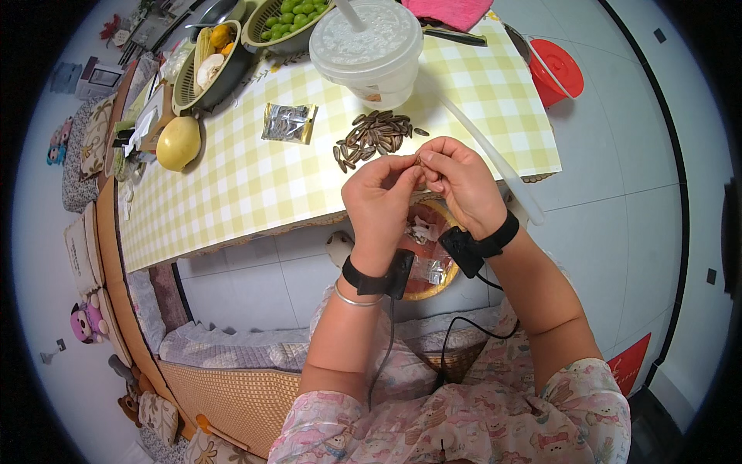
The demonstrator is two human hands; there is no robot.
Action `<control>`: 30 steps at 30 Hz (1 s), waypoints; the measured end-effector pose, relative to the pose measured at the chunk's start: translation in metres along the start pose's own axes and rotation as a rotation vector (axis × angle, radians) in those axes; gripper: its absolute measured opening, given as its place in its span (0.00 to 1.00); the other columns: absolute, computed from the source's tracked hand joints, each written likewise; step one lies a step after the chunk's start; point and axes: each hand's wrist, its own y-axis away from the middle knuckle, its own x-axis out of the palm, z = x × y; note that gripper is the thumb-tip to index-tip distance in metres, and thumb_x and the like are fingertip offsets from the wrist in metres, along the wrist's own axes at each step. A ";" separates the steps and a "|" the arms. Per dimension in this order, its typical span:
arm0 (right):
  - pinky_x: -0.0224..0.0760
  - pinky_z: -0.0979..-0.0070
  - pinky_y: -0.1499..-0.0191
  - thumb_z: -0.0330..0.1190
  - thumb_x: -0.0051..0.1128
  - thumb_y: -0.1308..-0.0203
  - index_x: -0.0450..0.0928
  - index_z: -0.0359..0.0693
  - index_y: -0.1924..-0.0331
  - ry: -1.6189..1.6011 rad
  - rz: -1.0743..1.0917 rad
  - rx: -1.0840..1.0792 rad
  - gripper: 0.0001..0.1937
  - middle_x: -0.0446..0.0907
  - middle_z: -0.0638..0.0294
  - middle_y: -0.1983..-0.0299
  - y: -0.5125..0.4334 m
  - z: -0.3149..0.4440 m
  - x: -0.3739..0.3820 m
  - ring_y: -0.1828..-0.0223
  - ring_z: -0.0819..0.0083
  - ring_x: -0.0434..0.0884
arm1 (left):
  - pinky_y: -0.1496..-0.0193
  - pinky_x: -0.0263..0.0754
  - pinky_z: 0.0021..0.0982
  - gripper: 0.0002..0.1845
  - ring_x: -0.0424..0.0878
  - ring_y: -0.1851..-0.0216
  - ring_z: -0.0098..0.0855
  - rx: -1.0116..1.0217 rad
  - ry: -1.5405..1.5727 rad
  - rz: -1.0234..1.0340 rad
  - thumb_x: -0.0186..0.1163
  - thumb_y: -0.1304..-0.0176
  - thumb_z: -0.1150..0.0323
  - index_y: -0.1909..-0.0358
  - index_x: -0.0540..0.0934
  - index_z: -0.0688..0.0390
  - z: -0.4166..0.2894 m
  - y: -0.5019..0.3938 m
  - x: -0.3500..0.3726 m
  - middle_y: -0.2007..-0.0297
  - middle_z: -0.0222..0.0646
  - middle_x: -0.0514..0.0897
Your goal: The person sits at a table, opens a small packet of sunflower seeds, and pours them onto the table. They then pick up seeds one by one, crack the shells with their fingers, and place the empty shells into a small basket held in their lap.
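Note:
Near the table's front edge, my left hand [379,200] and my right hand [464,182] meet fingertip to fingertip. Between them they pinch a small brown sunflower seed [418,162], mostly hidden by the fingers. Just beyond lies a loose pile of striped sunflower seeds [377,134], with one seed [421,132] a little apart to the right. A lidded clear plastic tub [371,78] with a straw-like tube stands behind the pile. Left of the seeds is a small clear-and-gold packet [288,123] with dark contents.
A checked tablecloth [243,191] covers the table. At the back are baskets of green grapes [293,20] and of corn and fruit [211,58], a yellow round fruit [178,144] and a knife [455,36]. A translucent stick [493,153] overhangs the right edge. Below my hands is a lined waste bin [432,293].

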 end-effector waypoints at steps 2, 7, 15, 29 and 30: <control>0.61 0.86 0.71 0.28 0.54 0.31 0.77 0.34 0.59 -0.032 -0.007 0.016 0.06 0.72 0.68 0.74 0.000 0.000 0.000 0.75 0.84 0.68 | 0.60 0.79 0.22 0.08 0.85 0.66 0.22 0.027 -0.030 -0.015 0.69 0.42 0.80 0.61 0.86 0.68 0.001 0.000 0.000 0.66 0.34 0.88; 0.65 0.85 0.68 0.28 0.52 0.30 0.76 0.32 0.58 -0.099 0.003 0.048 0.06 0.74 0.66 0.72 0.001 0.001 0.003 0.73 0.81 0.70 | 0.61 0.77 0.21 0.07 0.84 0.67 0.21 0.154 -0.128 -0.059 0.69 0.43 0.79 0.62 0.87 0.67 0.002 0.001 0.000 0.67 0.33 0.89; 0.67 0.85 0.65 0.26 0.53 0.31 0.76 0.31 0.55 -0.082 0.029 0.070 0.06 0.75 0.65 0.70 0.003 0.005 0.004 0.70 0.81 0.71 | 0.61 0.78 0.22 0.07 0.84 0.67 0.21 0.221 -0.160 -0.086 0.69 0.43 0.80 0.62 0.87 0.67 0.000 0.001 0.001 0.68 0.32 0.88; 0.71 0.84 0.61 0.24 0.52 0.31 0.75 0.29 0.53 -0.162 0.071 0.124 0.07 0.78 0.61 0.64 0.001 0.004 0.001 0.68 0.79 0.74 | 0.60 0.82 0.26 0.06 0.86 0.66 0.27 -0.101 0.370 0.004 0.65 0.38 0.81 0.60 0.83 0.69 -0.001 -0.007 -0.003 0.66 0.38 0.87; 0.70 0.84 0.63 0.25 0.52 0.30 0.75 0.29 0.53 -0.175 0.074 0.130 0.08 0.78 0.61 0.64 0.002 0.004 0.002 0.69 0.79 0.73 | 0.60 0.82 0.26 0.06 0.86 0.66 0.27 -0.105 0.396 0.009 0.65 0.38 0.81 0.60 0.83 0.68 -0.001 -0.007 -0.003 0.66 0.38 0.87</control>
